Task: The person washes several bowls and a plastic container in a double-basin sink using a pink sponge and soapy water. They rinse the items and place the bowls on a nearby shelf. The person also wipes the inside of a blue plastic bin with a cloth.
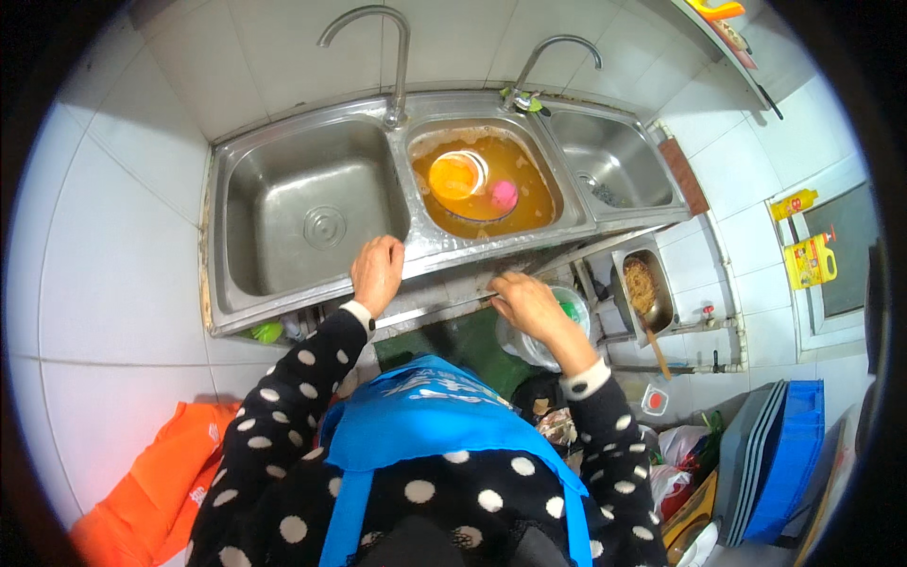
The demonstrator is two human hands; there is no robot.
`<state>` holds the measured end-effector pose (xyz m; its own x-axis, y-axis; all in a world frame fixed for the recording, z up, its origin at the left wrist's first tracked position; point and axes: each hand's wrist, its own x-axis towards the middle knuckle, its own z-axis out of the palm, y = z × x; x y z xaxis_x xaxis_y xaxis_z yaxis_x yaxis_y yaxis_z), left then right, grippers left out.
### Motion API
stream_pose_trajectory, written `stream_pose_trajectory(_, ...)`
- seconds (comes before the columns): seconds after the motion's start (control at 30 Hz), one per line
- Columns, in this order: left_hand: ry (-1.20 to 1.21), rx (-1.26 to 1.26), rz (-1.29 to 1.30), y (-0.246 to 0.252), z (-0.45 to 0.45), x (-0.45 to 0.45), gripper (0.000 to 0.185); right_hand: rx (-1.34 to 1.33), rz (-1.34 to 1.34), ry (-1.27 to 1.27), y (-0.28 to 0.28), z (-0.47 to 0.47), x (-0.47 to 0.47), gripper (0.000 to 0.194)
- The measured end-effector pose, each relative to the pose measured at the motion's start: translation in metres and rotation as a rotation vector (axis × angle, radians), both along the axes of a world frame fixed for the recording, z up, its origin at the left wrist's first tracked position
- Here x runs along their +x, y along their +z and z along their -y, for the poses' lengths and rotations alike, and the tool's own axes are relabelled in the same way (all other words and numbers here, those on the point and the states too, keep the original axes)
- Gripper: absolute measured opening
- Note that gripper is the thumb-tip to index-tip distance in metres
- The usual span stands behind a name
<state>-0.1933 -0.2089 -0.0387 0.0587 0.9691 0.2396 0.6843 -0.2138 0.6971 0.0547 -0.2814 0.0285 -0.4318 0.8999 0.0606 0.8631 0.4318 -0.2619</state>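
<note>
My left hand (378, 273) rests with curled fingers at the front rim of a stainless steel sink (425, 263), beside the left basin (283, 198). Its palm side is hidden. In front of the sink and lower down, my right hand (528, 305) hangs with bent fingers a little apart, nothing visible in it. The middle basin holds cloudy orange-brown water (528, 170). In that water lie a round orange-and-white container (455, 175) and a pink round object (504, 195). A bowl-like rim shows faintly around them.
Two curved faucets (404, 64) (521, 78) stand behind the basins. Below my right hand is a whitish bucket (584, 312) with something green inside. Further right, a metal pan (666, 305) holds brown food and a wooden-handled utensil (655, 347). Blue crates (786, 461) stand at lower right.
</note>
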Motion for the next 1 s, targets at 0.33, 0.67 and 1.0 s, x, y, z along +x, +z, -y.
stream_pose_trajectory(0.33, 0.137, -0.072, 0.176, -0.024, 0.000, -0.016, 0.019, -0.084, 0.108, 0.009, -0.054, -0.220, 0.061, 0.018)
stream_pose_trajectory(0.67, 0.199, -0.323, 0.328, 0.012, -0.036, -0.013, 0.023, -0.357, 0.084, 0.308, -0.090, -0.283, 0.092, 0.014)
stream_pose_trajectory(1.0, 0.054, -0.340, 0.526, 0.016, -0.103, 0.074, 0.023, 0.542, -0.226, 0.410, -0.090, -0.297, 0.053, 0.010)
